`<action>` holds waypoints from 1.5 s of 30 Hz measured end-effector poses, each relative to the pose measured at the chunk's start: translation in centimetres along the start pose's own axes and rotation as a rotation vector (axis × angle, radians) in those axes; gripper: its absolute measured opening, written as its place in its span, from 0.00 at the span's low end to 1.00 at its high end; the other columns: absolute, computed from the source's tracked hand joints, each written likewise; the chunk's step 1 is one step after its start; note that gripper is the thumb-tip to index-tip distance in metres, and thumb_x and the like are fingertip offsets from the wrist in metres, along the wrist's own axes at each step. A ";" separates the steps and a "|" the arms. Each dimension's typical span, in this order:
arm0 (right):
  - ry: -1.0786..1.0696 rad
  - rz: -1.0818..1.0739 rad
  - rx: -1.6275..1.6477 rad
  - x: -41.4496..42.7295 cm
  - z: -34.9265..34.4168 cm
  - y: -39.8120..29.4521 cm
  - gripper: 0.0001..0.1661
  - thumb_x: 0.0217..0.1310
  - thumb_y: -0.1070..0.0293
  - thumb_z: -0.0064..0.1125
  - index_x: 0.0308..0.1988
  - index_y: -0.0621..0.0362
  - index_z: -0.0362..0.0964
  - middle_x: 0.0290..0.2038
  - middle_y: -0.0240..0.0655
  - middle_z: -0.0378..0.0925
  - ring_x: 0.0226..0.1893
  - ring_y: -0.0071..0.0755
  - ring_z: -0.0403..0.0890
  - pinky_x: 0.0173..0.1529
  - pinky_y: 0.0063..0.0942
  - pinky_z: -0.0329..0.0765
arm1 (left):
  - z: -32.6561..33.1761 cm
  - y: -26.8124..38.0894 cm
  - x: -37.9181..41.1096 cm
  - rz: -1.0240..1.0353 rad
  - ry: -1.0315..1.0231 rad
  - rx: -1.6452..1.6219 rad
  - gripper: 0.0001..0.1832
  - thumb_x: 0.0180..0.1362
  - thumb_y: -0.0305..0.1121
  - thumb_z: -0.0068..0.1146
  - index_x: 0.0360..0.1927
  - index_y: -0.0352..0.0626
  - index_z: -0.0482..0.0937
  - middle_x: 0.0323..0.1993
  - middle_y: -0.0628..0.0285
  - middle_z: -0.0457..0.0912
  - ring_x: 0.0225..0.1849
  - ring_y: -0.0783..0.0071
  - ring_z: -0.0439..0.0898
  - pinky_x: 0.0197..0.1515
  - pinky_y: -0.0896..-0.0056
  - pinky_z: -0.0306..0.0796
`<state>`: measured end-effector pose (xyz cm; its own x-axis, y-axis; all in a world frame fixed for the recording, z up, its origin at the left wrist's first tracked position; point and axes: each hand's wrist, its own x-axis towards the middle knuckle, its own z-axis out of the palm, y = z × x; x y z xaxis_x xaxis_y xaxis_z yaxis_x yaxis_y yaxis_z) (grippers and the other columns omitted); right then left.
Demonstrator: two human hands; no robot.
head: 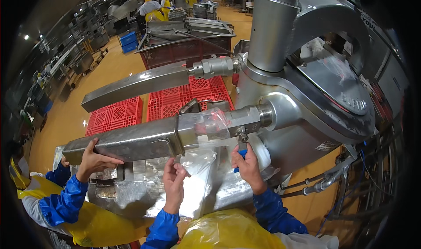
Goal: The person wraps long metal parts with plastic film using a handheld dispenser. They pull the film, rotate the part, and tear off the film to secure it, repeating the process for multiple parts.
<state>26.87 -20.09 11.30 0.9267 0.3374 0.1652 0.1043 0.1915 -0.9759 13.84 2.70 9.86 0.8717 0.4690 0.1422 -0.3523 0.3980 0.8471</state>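
My right hand (pixel 248 166) grips the blue-sleeved lever (pixel 241 154) of a ball valve (pixel 245 120) on the lower outlet of a large stainless-steel machine (pixel 296 117). Clear plastic film (pixel 207 124) covers the outlet pipe and hangs below it. A long rectangular stainless-steel mould (pixel 131 140) extends leftward from the film-covered pipe, its flanged end towards the valve. Just under that flange is my left hand (pixel 174 183), fingers curled beside the hanging film; whether it pinches the film is unclear. A co-worker's hand (pixel 93 161) supports the mould's far end from below.
Another rectangular steel mould (pixel 138 84) sits at the upper outlet. A steel table (pixel 138 193) lies below my hands. Red plastic pallets (pixel 190 94) and a bin of metal parts (pixel 187 50) stand beyond. At left is a co-worker in a yellow apron (pixel 95 226).
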 end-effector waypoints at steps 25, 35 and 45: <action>-0.053 0.066 0.029 0.2 -0.3 -0.2 0.15 0.75 0.63 0.62 0.51 0.58 0.68 0.29 0.27 0.74 0.25 0.17 0.73 0.31 0.21 0.74 | 3.9 0.1 1.7 0.079 0.069 0.225 0.25 0.65 0.25 0.63 0.58 0.42 0.59 0.48 0.59 0.71 0.45 0.75 0.72 0.48 0.69 0.74; -0.067 0.077 0.010 0.4 -0.2 -0.5 0.14 0.77 0.64 0.60 0.52 0.58 0.66 0.29 0.28 0.73 0.26 0.19 0.74 0.34 0.21 0.74 | 6.3 -1.0 1.6 -0.047 -0.316 0.463 0.27 0.63 0.24 0.67 0.65 0.36 0.73 0.42 0.70 0.72 0.44 0.81 0.71 0.51 0.75 0.70; 0.050 -0.005 -0.043 -0.4 0.8 0.6 0.12 0.78 0.64 0.57 0.50 0.57 0.64 0.27 0.29 0.72 0.26 0.21 0.75 0.34 0.23 0.75 | 7.0 -1.5 1.5 -0.077 -0.075 0.417 0.24 0.63 0.29 0.70 0.57 0.40 0.68 0.45 0.65 0.70 0.44 0.79 0.71 0.49 0.72 0.71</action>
<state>26.23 -19.39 10.77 0.9430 0.2898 0.1638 0.1235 0.1526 -0.9805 18.05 -2.71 12.41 0.9177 0.3858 0.0945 -0.1310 0.0694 0.9890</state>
